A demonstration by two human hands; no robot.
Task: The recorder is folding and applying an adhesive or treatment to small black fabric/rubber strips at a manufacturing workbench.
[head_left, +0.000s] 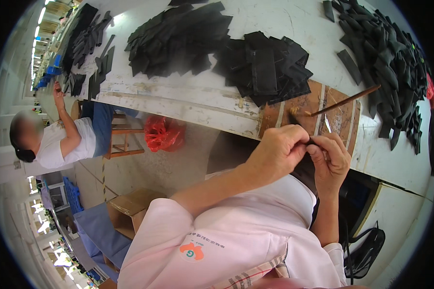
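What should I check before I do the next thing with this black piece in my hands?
1. Both hands on the piece: left hand and right hand pinch the small black piece together. Ok.
2. Piece edges lined up: hidden by the fingers. Cannot tell.
3. Brush within reach: lying on the brown board just beyond the hands. Ok.
4. Brush tip loaded: too small to see. Cannot tell.
5. Board free for work: bare in the middle, though the black stack overlaps its far edge. Ok.
6. More pieces at hand: piles of black strips on the right. Ok.
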